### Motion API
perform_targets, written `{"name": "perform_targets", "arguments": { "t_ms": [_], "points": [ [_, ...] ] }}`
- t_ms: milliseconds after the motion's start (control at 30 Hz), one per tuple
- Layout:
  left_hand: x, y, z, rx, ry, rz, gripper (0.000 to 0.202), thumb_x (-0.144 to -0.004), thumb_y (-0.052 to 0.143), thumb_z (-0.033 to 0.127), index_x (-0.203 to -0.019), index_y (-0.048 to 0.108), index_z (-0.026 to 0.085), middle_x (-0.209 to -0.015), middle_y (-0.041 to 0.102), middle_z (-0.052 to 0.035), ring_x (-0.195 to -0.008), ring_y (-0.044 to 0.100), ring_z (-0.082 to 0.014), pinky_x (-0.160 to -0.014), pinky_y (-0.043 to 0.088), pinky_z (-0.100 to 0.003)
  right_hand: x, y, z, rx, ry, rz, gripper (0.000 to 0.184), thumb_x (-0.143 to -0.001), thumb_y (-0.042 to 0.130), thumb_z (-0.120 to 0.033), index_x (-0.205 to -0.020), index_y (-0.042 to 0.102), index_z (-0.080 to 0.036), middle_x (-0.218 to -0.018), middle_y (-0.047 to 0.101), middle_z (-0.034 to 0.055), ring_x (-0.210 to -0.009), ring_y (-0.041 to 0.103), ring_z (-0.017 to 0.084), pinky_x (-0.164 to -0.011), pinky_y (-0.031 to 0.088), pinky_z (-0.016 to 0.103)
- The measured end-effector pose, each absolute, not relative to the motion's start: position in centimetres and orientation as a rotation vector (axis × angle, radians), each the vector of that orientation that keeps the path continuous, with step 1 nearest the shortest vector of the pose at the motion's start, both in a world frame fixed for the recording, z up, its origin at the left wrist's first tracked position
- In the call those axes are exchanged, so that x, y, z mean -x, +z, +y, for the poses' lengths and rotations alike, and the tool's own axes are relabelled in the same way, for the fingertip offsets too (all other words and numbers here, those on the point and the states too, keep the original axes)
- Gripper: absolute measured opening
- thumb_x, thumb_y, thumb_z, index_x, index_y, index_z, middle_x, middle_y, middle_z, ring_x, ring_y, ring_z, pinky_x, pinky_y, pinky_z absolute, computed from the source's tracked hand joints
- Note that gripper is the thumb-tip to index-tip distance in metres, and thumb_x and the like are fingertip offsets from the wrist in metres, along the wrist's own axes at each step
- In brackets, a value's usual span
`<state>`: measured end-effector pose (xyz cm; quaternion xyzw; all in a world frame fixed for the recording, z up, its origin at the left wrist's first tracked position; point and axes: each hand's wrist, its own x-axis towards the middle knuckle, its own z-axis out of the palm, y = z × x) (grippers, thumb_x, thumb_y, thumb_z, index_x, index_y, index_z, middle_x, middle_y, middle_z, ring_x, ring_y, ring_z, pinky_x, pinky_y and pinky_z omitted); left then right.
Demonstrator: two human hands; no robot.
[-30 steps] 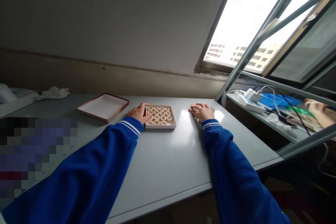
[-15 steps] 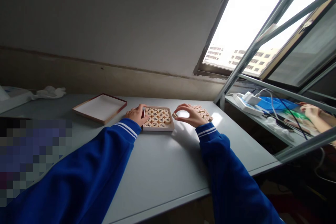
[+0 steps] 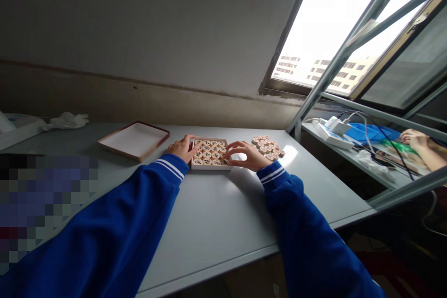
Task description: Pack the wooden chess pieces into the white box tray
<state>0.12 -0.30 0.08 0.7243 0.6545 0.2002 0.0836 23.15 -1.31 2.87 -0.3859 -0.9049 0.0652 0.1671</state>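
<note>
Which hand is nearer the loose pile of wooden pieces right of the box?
Right. The right hand rests at the right edge of the box, the loose pile just beyond it; the left hand is at the left edge, the box between.

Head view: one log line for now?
left hand: against xiangqi box left edge | right hand: over box right edge | loose xiangqi pieces: right of box | lid: left of box

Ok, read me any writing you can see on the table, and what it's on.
Round pieces in the box: one black character each, too small to read.
Loose pieces right of it: reddish marks, too blurred to read.
Box lid: no writing shows.
</note>
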Motion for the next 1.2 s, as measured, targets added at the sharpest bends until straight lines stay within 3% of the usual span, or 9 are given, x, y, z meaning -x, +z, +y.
{"name": "perform_targets", "arguments": {
  "t_ms": [167, 267, 400, 533, 700, 867, 1067, 1200],
  "points": [
    [0.0, 0.0, 0.0, -2.138, 0.621, 1.944, 0.052, -0.079, 0.035, 0.035, -0.127, 0.033, 0.015, -0.103, 0.059, -0.0074, -0.097, 0.052, -0.0221, -0.082, 0.039, -0.031, -24.8, 3.3, -0.7, 1.232, 0.038, -2.421, 0.019, -0.077, 0.054, -0.032, -0.093, 0.062, -0.025, -0.099, 0.058, 0.0035, -0.093, 0.052, 0.018, -0.083, 0.038, 0.035],
    [0.1, 0.0, 0.2, -2.123, 0.628, 1.928, 0.057, -0.078, 0.037, 0.035, -0.130, 0.029, 0.013, -0.101, 0.060, -0.0072, -0.094, 0.054, -0.0223, -0.079, 0.041, -0.030, -27.7, 3.8, -0.4, 1.538, -0.014, -2.342, 0.018, -0.071, 0.060, -0.032, -0.089, 0.063, -0.026, -0.093, 0.060, 0.0023, -0.088, 0.053, 0.019, -0.080, 0.039, 0.035],
    [0.3, -0.3, 0.8, -2.143, 0.630, 1.872, 0.052, -0.078, 0.036, 0.036, -0.124, 0.041, 0.012, -0.109, 0.057, -0.0092, -0.098, 0.052, -0.0236, -0.080, 0.040, -0.030, -31.4, 4.0, -0.6, 2.005, 0.010, -2.247, 0.027, -0.059, 0.068, -0.028, -0.085, 0.064, -0.027, -0.092, 0.061, 0.0014, -0.086, 0.053, 0.023, -0.071, 0.041, 0.036],
    [0.7, -0.4, 1.2, -2.143, 0.684, 1.786, 0.047, -0.076, 0.038, 0.034, -0.116, 0.051, 0.013, -0.113, 0.056, -0.0081, -0.102, 0.050, -0.0222, -0.083, 0.039, -0.027, -32.6, 3.9, -0.9, 2.162, 0.047, -2.163, 0.021, -0.060, 0.066, -0.027, -0.081, 0.066, -0.028, -0.083, 0.063, -0.0003, -0.077, 0.056, 0.021, -0.066, 0.041, 0.034],
    [0.7, 0.0, 1.1, -2.109, 0.647, 1.803, 0.056, -0.076, 0.036, 0.041, -0.126, 0.038, 0.016, -0.094, 0.062, -0.0053, -0.084, 0.056, -0.0199, -0.069, 0.042, -0.025, -31.5, 4.1, -1.2, 1.977, 0.152, -2.123, 0.014, -0.061, 0.066, -0.025, -0.075, 0.066, -0.023, -0.073, 0.063, 0.0000, -0.067, 0.056, 0.017, -0.066, 0.042, 0.033],
    [0.5, 0.0, 1.2, -2.100, 0.691, 1.806, 0.049, -0.076, 0.036, 0.045, -0.117, 0.050, 0.021, -0.088, 0.062, -0.0038, -0.082, 0.056, -0.0203, -0.066, 0.040, -0.025, -25.8, 4.5, -2.0, 1.245, 0.398, -2.172, 0.021, -0.071, 0.057, -0.031, -0.089, 0.061, -0.019, -0.086, 0.063, 0.0021, -0.073, 0.057, 0.013, -0.067, 0.043, 0.026],
    [0.5, -0.2, 0.8, -2.162, 0.740, 1.746, 0.040, -0.073, 0.043, 0.041, -0.106, 0.055, 0.022, -0.078, 0.061, -0.0013, -0.075, 0.056, -0.0169, -0.065, 0.040, -0.024, -17.5, 3.7, -1.1, 1.157, 0.139, -2.376, 0.020, -0.072, 0.060, -0.031, -0.089, 0.062, -0.024, -0.088, 0.062, 0.0000, -0.074, 0.056, 0.012, -0.071, 0.038, 0.027],
    [0.5, -0.2, 0.3, -2.221, 0.698, 1.738, 0.038, -0.075, 0.044, 0.039, -0.108, 0.053, 0.023, -0.076, 0.060, -0.0006, -0.079, 0.055, -0.0177, -0.070, 0.040, -0.026, -15.9, 3.2, 0.0, 1.105, 0.102, -2.401, 0.019, -0.074, 0.056, -0.028, -0.091, 0.061, -0.022, -0.088, 0.061, 0.0021, -0.072, 0.057, 0.013, -0.068, 0.039, 0.026]
  ]
}}
